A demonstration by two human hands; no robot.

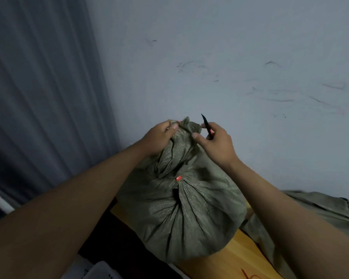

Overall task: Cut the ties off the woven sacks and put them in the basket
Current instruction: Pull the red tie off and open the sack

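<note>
the person stands over a full woven sack (181, 214) set on a wooden table (236, 256) against the wall. the red tie (178, 178) is still cinched round the sack's neck, uncut, well below both hands. the left hand (159, 137) grips the gathered top of the sack, fingers curled round the fabric; a small red fleck shows at its fingertips (174, 125), too small to identify. the right hand (216, 140) holds a dark pointed cutting tool (207, 126), tip up and away from the tie, while its thumb and forefinger also pinch the cloth.

risks, as judged: the blade is close to the left fingers, so a slip while lowering it could nick them. cutting into tight pleats could slit the weave instead of the tie. no basket is in view. a second sack (318, 206) lies flat to the right.
</note>
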